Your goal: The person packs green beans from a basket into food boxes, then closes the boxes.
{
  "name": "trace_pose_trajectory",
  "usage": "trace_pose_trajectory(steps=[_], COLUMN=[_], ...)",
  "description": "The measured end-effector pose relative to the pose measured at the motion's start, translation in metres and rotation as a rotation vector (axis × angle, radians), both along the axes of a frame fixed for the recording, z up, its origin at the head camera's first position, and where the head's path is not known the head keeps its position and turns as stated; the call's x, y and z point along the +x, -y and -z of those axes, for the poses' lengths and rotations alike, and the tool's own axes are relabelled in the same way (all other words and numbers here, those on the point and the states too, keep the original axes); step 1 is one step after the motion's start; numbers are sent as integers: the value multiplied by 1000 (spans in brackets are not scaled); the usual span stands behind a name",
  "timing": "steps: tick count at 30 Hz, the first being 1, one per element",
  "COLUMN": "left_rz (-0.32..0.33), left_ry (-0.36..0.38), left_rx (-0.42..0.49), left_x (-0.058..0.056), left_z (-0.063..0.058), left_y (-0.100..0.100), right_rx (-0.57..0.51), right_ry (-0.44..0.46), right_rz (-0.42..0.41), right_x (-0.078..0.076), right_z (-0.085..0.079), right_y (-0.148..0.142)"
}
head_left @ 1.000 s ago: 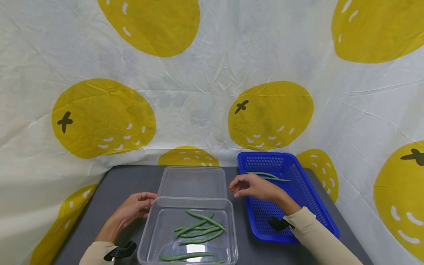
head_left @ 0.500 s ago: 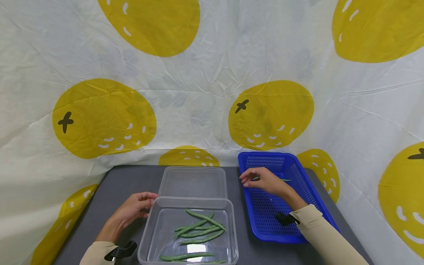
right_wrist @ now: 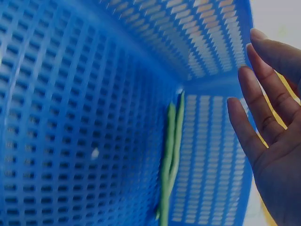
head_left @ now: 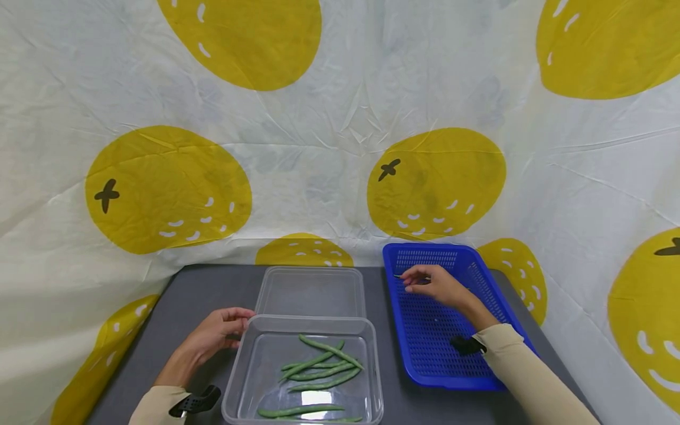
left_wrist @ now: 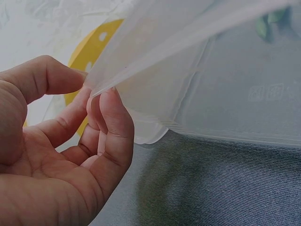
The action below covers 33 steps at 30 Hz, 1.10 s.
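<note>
My left hand (head_left: 215, 336) pinches the far left corner of a clear plastic container (head_left: 376, 366) between thumb and fingers. The left wrist view shows its fingertips at the rim (left_wrist: 106, 84). Several green beans (head_left: 319, 375) lie inside, some crossed in a loose pile and others near the front wall. My right hand (head_left: 438, 286) is over the far part of a blue perforated basket (head_left: 405, 354), fingers extended and holding nothing. In the right wrist view, two green beans (right_wrist: 169, 155) lie side by side along the basket's end wall; the hand mostly hides them in the head view.
A clear lid (head_left: 310, 292) lies flat behind the container. Everything stands on a dark grey table (head_left: 212, 283). A white cloth (head_left: 308, 177) printed with yellow fruit hangs around the table's back and sides.
My right hand has moved right and away from me, from between the container and basket to over the basket's far part. My left hand keeps its place at the container corner.
</note>
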<state>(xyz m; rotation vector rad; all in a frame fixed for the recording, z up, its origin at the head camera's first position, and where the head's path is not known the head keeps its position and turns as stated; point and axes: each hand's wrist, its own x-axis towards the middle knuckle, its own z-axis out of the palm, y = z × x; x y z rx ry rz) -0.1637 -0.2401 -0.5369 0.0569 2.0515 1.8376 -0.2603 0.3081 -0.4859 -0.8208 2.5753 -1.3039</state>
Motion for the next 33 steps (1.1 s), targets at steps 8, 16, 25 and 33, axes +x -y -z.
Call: trace_pose_trajectory(steps=[8, 16, 25, 33], left_rz=[-4, -3, -5, 6], left_ry=[3, 14, 10, 4], left_rx=[3, 10, 17, 16], left_x=[0, 0, 1, 0], left_z=[-2, -3, -4, -5], left_y=[0, -1, -1, -2], right_rx=[38, 59, 101, 147], right_ry=[-42, -38, -31, -1], right_rz=[58, 81, 117, 178], right_x=[-16, -25, -26, -25], right_z=[12, 21, 24, 30], right_y=[-24, -39, -50, -57])
